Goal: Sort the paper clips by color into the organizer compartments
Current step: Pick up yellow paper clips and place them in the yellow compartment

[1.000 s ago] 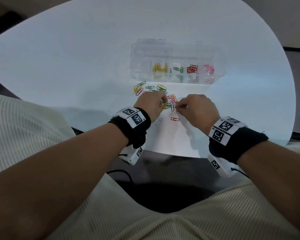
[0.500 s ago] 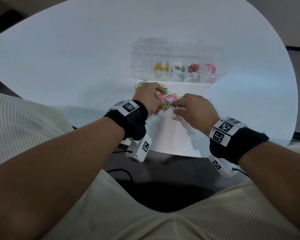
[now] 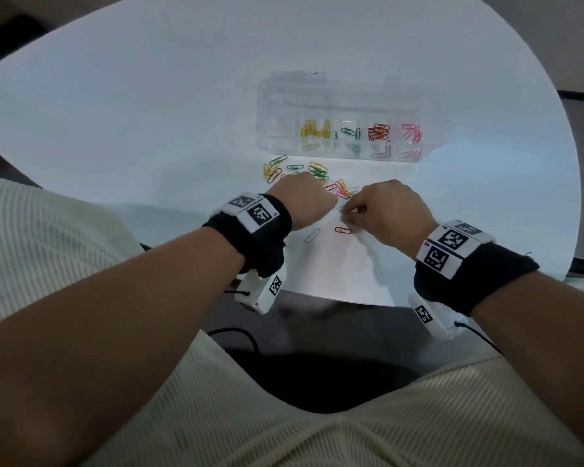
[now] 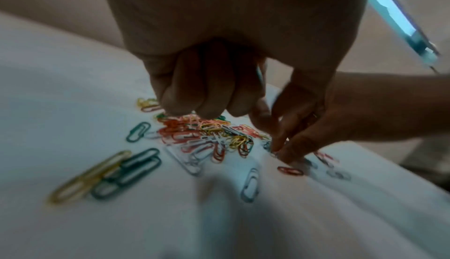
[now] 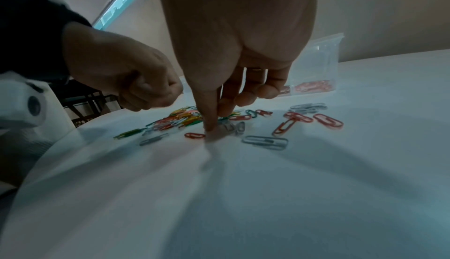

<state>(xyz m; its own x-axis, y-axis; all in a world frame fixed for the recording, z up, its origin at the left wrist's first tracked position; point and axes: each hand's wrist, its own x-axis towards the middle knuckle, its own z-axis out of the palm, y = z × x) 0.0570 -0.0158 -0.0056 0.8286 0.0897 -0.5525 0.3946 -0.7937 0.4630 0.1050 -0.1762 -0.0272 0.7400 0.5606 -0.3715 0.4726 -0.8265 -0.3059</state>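
Note:
The clear organizer [image 3: 351, 96] stands at the back, with yellow, green, red and pink clips in separate compartments. A mixed pile of paper clips [image 3: 317, 173] lies in front of it. My left hand [image 3: 331, 203] hovers over the pile's near side with its fingers [image 4: 207, 99] curled into a fist; a thin bluish clip [image 4: 261, 76] shows between fingers and thumb. My right hand [image 3: 348, 208] points down at the table, and its index finger [image 5: 212, 124] and thumb pinch a grey clip [image 5: 228, 126] at the pile's edge.
A lone red clip [image 3: 343, 230] and a whitish clip [image 3: 312, 235] lie near the front of the white round table [image 3: 149, 112]. More red and grey clips [image 5: 316, 119] are scattered to the right. The table edge is close to my wrists.
My left hand went forward over the pile, then drew back a little with its fingers curled. My right hand stayed at the pile's near edge, fingertips down on the table.

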